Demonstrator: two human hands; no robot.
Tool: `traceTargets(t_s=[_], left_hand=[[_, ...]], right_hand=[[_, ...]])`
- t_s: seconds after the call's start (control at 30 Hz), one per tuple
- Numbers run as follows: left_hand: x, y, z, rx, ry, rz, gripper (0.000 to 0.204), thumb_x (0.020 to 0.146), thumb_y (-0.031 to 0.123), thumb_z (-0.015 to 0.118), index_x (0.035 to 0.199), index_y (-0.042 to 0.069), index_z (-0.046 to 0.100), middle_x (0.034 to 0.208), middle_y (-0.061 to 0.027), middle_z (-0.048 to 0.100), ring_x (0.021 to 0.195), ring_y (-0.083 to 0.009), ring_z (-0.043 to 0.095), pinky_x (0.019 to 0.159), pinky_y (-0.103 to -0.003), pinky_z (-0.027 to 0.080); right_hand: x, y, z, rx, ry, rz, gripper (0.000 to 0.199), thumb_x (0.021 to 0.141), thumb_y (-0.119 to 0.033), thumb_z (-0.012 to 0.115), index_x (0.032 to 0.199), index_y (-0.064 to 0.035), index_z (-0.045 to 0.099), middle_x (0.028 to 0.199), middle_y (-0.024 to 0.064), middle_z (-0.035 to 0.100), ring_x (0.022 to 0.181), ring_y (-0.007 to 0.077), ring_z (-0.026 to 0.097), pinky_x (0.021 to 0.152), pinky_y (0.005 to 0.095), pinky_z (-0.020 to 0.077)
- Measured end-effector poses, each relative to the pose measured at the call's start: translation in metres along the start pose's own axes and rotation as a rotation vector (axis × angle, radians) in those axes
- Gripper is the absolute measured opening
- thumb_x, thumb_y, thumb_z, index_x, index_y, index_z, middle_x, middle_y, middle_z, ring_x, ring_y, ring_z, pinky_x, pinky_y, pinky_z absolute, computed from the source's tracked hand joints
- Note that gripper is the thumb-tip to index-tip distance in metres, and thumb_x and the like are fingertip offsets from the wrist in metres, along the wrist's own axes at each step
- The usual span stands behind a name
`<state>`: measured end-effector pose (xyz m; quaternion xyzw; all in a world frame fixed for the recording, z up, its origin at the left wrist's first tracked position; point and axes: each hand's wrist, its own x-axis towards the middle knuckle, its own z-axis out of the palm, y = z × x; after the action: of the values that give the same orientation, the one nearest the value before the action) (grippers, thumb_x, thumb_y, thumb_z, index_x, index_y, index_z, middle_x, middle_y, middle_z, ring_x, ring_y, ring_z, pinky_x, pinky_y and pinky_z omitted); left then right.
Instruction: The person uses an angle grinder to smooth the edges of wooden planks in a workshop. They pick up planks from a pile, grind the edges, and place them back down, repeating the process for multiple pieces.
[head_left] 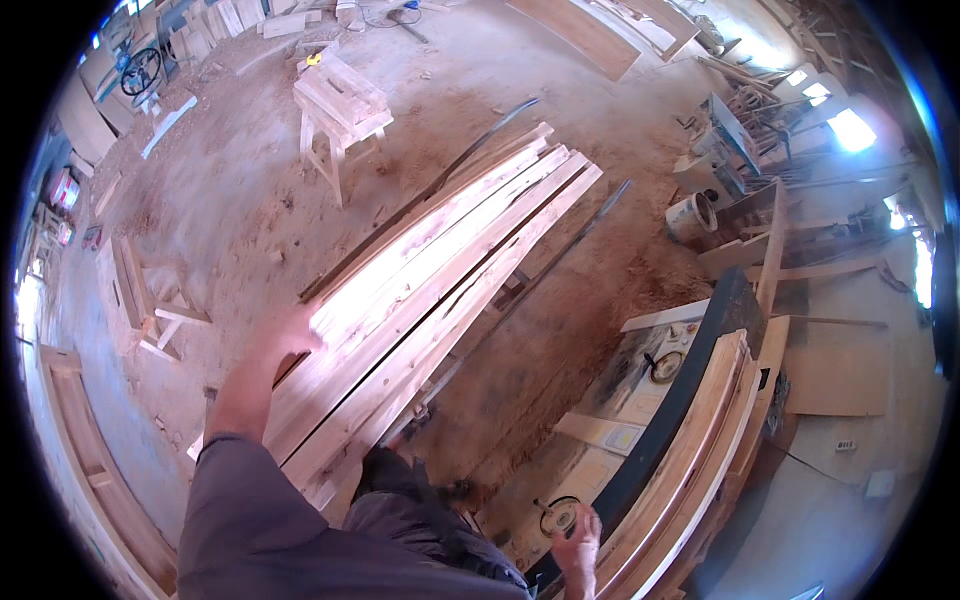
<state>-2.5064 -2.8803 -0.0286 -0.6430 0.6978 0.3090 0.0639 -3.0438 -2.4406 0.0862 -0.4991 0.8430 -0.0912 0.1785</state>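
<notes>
Several long pale wooden boards (400, 290) lie side by side, slanting away from me to the upper right, with dark gaps between some of them. At their left edge is my left hand (298, 332), touching the outer board; glare and blur hide how its fingers lie. To the lower right stands a machine with a light panel (600, 428) and a long dark edge (668, 400). My right hand (576, 545) is at the rim of its near handwheel (558, 516), with the fingers curled at the wheel's right side. A second handwheel (665, 367) sits farther along the panel.
More long boards (690, 470) lie along the machine's right side. A small wooden trestle (343, 105) stands ahead, and another low wooden frame (160, 305) stands left. A bucket (691, 217) and scrap wood are at the right. Sawdust covers the floor (230, 235).
</notes>
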Motion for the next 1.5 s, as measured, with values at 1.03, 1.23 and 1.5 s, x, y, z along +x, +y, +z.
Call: traceTargets(t_s=[1.03, 1.23, 1.5], left_hand=[[-0.152, 0.241, 0.151, -1.333, -0.914, 0.062, 0.096, 0.095, 0.036, 0.077, 0.161, -0.004, 0.020, 0.128, -0.0125, 0.062, 0.111, -0.0198, 0.064, 0.093, -0.036, 0.053], [-0.054, 0.314, 0.185, -1.858, -0.689, -0.231, 0.025, 0.096, 0.025, 0.072, 0.112, 0.007, 0.064, 0.096, -0.0044, 0.068, 0.089, -0.0190, 0.066, 0.078, -0.035, 0.054], [-0.150, 0.416, 0.207, -1.742, -0.647, -0.338, 0.045, 0.096, 0.027, 0.074, 0.133, 0.005, 0.061, 0.120, -0.0072, 0.067, 0.116, -0.0251, 0.063, 0.106, -0.044, 0.050]], right_hand=[[0.132, -0.150, 0.006, 0.954, -0.519, 0.144, 0.092, 0.071, -0.023, 0.093, 0.145, 0.0016, 0.046, 0.122, 0.0105, 0.064, 0.111, 0.0201, 0.062, 0.099, 0.0360, 0.0509], [0.008, -0.062, -0.015, 0.728, -0.567, 0.108, 0.114, 0.068, -0.034, 0.095, 0.158, 0.0000, 0.035, 0.139, 0.0191, 0.061, 0.127, 0.0285, 0.060, 0.110, 0.0398, 0.0454], [-0.112, -0.007, -0.076, 0.237, -0.202, 0.021, 0.096, 0.069, -0.028, 0.084, 0.151, 0.0010, 0.043, 0.139, 0.0242, 0.058, 0.128, 0.0413, 0.055, 0.113, 0.0481, 0.0425]])
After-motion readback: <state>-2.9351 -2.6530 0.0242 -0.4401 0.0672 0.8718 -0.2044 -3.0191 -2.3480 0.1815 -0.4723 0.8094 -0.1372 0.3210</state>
